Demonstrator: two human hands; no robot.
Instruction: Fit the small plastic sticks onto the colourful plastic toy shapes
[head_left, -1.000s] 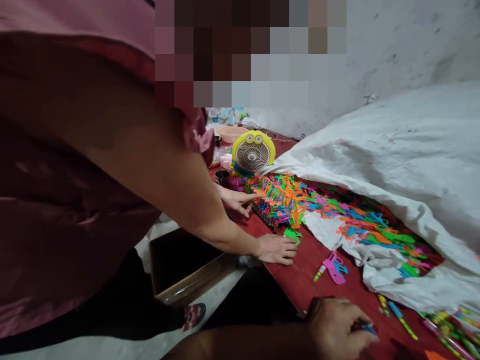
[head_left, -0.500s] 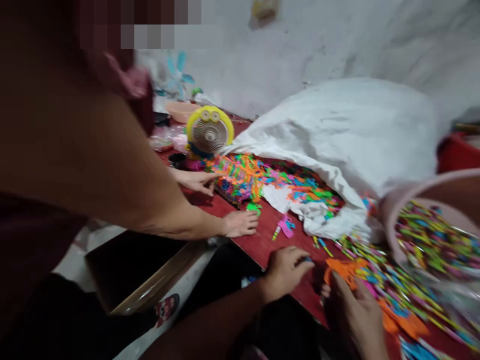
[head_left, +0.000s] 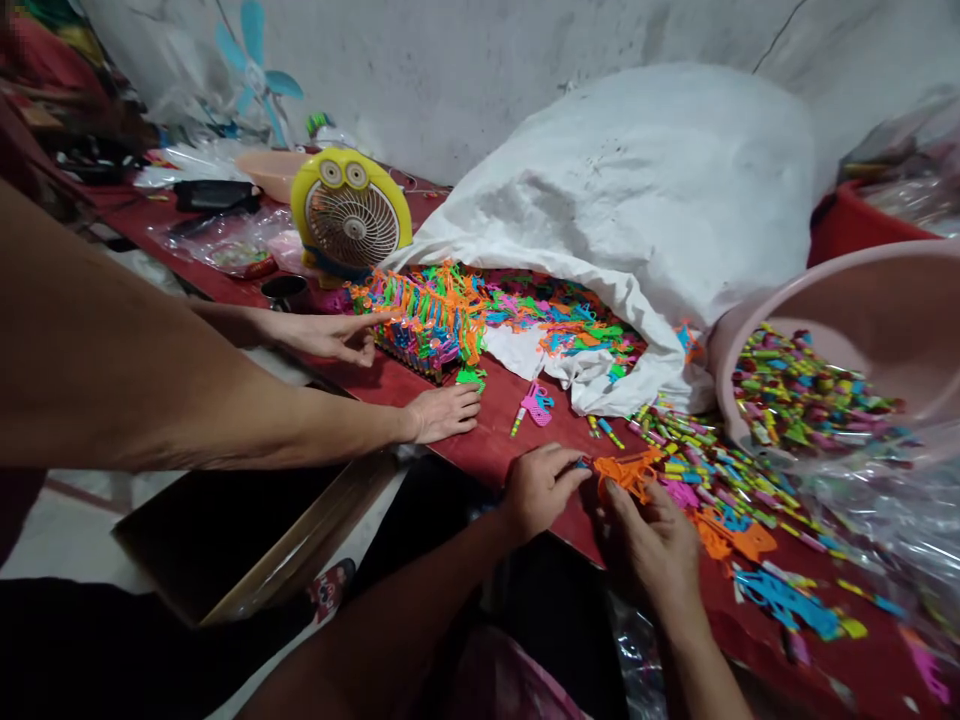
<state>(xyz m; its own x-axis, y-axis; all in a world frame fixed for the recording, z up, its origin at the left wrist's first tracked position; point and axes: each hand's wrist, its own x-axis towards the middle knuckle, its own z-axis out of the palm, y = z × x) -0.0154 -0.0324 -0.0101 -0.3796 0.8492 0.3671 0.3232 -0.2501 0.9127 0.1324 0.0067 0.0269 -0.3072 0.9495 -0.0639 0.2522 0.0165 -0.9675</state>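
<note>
Both of the wearer's hands had closed in on one spot at the table's (head_left: pixel 480 455) front edge, past the co-worker's hand (head_left: pixel 442 412) lying flat. Left hand (head_left: pixel 541 488) pinched a small blue piece (head_left: pixel 581 463); right hand (head_left: pixel 654 535) gripped an orange toy part (head_left: pixel 628 470). Joining seemed under way; next came careful alignment.

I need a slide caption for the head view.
Both hands, left hand and right hand, pinch an orange plastic toy piece over a red table.
</note>
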